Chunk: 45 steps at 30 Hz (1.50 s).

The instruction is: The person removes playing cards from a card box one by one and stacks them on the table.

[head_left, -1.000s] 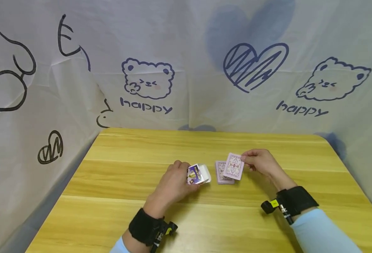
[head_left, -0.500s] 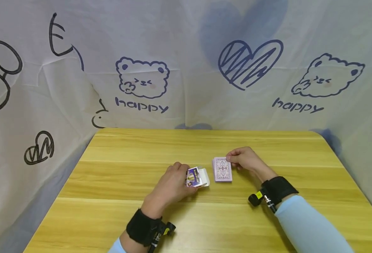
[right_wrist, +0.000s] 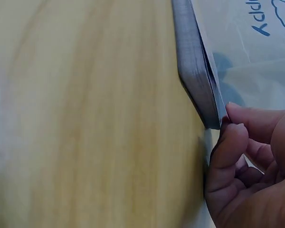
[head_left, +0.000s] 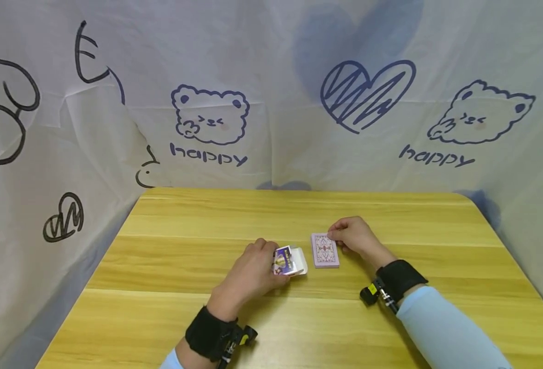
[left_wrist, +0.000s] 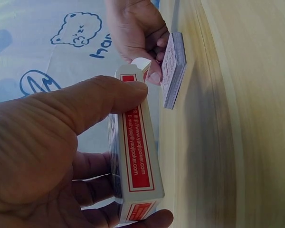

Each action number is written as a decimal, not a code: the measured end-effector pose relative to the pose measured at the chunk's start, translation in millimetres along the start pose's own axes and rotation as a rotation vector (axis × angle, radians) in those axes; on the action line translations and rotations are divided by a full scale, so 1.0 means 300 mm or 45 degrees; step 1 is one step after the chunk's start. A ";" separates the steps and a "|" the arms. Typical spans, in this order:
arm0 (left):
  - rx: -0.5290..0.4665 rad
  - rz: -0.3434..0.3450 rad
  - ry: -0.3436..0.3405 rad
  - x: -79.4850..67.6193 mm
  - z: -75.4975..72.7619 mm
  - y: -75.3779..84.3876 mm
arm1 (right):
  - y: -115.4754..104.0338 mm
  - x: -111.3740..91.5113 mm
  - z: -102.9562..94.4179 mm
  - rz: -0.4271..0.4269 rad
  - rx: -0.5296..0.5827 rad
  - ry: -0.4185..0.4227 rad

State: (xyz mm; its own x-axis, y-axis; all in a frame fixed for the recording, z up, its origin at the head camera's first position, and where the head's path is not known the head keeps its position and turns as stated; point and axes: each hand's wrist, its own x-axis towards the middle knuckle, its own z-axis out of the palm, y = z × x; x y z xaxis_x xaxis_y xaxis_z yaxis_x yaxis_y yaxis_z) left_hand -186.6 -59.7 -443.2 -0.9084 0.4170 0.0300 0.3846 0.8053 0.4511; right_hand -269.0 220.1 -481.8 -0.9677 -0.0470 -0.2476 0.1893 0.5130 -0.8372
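One deck of cards [right_wrist: 197, 57] lies on the table [head_left: 299, 323], backs up, just right of the card box [head_left: 283, 261]. Prob. light; fairly stiff as a block, but each card is thin, bendy & likely slick, so a one-sided push could fan the stack. Best hold: both long edges at once, thumb one side, fingers the other. Top card [head_left: 324, 248] looks slightly raised at the far right corner, where the right hand [head_left: 356, 237] pinches it btwn thumb & index finger: narrow grip, corner only, so prob. little control of the cards below. Can't tell if it's one card or a few.

Card box sits left, its white flap [head_left: 301, 260] at the right end, toward the deck. Left hand [head_left: 253, 267] grips it, thumb on the near side, fingers round the far side. Looks like thin cardboard, prob. v. light & easily dented; gentle hold on the narrow sides, clear of the flap, suits it.

Farther out: black strap [head_left: 400, 278] on the right wrist, light blue sleeve [head_left: 446, 328], white cloth w/ doodles [head_left: 290, 133] beyond the far edge.
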 end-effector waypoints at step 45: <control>0.004 0.092 0.070 -0.008 0.026 0.004 | -0.130 -0.275 0.241 -0.257 0.134 0.115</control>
State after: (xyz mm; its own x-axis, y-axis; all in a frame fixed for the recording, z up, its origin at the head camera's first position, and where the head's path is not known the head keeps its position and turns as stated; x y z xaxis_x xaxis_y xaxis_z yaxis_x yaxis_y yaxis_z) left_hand -182.7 -56.5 -449.6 -0.8861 0.4500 0.1114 0.4495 0.7754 0.4435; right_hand -184.4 141.9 -464.0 -0.9978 -0.0599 -0.0296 0.0025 0.4085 -0.9128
